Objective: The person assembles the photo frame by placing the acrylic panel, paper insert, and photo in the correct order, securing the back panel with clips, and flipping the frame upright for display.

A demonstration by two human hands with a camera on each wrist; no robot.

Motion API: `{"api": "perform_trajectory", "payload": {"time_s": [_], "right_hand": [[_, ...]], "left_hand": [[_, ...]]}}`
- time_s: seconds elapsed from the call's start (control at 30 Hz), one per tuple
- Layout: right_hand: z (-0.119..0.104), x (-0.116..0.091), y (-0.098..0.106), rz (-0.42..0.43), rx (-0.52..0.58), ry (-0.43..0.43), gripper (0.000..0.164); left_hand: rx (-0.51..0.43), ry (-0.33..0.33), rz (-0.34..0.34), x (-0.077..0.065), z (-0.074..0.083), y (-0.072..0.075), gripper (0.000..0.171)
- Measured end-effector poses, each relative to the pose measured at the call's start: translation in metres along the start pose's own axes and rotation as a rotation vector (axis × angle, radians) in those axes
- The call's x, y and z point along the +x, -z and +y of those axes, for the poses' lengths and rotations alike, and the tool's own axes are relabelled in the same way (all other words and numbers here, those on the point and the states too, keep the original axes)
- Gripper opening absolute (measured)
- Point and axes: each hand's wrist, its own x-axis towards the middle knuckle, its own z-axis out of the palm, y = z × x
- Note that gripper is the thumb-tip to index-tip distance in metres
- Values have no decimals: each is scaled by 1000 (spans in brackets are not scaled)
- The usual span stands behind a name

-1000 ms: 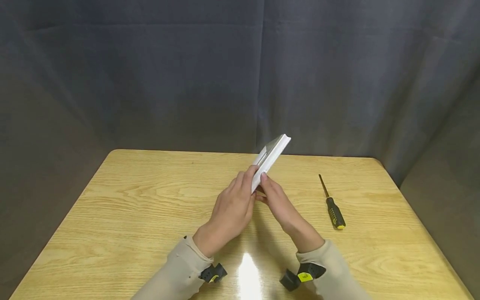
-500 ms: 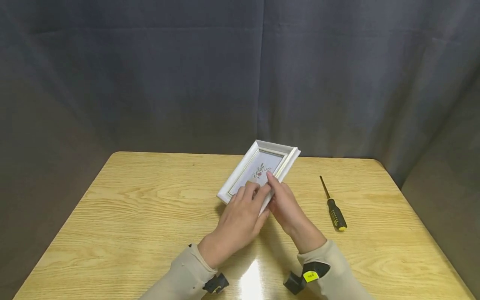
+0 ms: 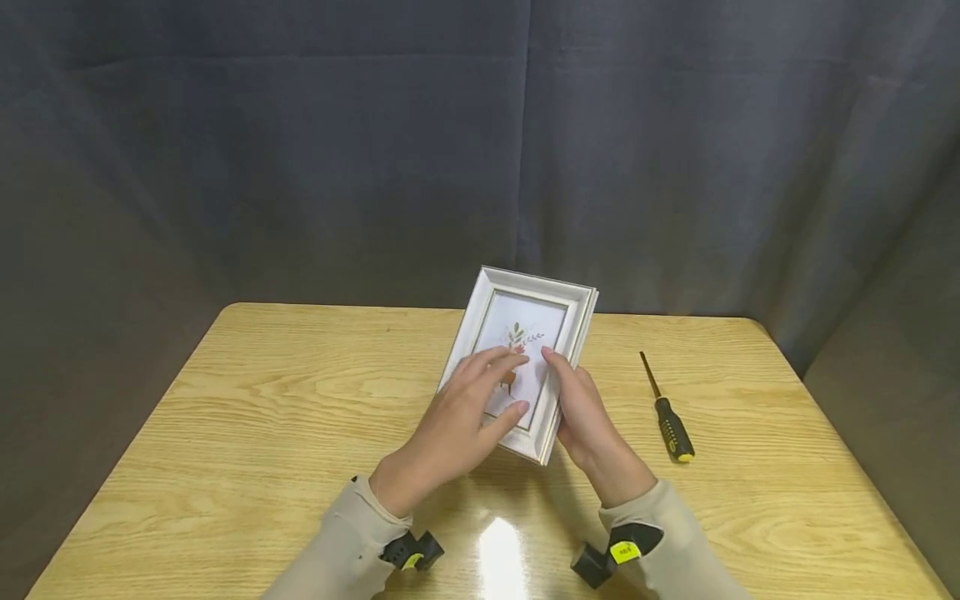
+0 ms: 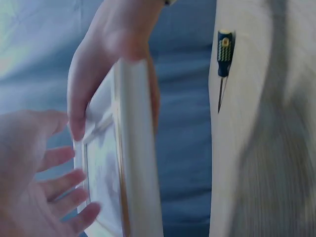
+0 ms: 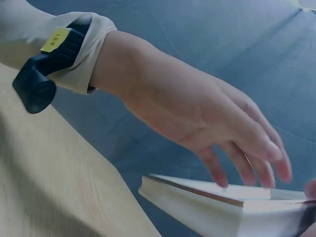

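A white picture frame [image 3: 470,329] with a thin gold inner line is held up off the table, its front tilted towards me. Inside is a picture [image 3: 536,329] of leaf sprigs above a small brown figure, partly covered by fingers. My right hand [image 3: 588,417] grips the frame's right side, thumb over the front and the other fingers behind, mostly hidden in the head view. Over the lower left of the front hovers my left hand [image 3: 457,408], fingers spread and slightly bent. In the right wrist view the left hand [image 5: 197,108] appears just above the frame's face [image 5: 232,190].
To the right, a screwdriver [image 3: 671,429] with a black and yellow handle lies on the wooden table [image 3: 300,400], its shaft towards the back. A dark grey curtain [image 3: 337,167] hangs behind the table and along its sides.
The frame has turned from edge-on to showing its front, and now stands more upright. My left hand has loosened from its edge and spread its fingers; my right hand keeps its grip.
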Motion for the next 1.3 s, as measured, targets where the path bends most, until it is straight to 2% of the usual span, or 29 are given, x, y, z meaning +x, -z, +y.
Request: {"api": "perform_trajectory", "payload": {"time_s": [0.17, 0.23, 0.3, 0.5, 0.63, 0.83, 0.9, 1.03, 1.13, 1.3], "right_hand": [[1, -2, 2, 17, 11, -12, 57], [1, -3, 4, 21, 12, -14, 58], [-1, -4, 6, 33, 8, -16, 58], [-2, -6, 9, 51, -28, -22, 59], [-3, -6, 11, 50, -43, -13, 61], [-2, -6, 15, 30, -57, 9, 60], [-2, -6, 17, 18, -62, 15, 60], [-1, -4, 21, 6, -72, 11, 62], [-2, -2, 23, 0, -80, -13, 64], [-5, 1, 25, -24, -96, -39, 57]], "left_hand": [[-35, 149, 193, 1, -14, 6, 49], [-81, 224, 225, 0, -19, 6, 53], [-174, 287, 226, -1, -25, 6, 56], [-606, 414, 105, -7, -40, 8, 53], [-813, 465, -3, -8, -39, 13, 47], [-861, 522, -136, -12, -40, 23, 43], [-866, 517, -169, -13, -40, 26, 43], [-938, 480, -230, -17, -40, 30, 43], [-966, 437, -258, -18, -41, 30, 44], [-946, 420, -245, -21, -41, 29, 45]]}}
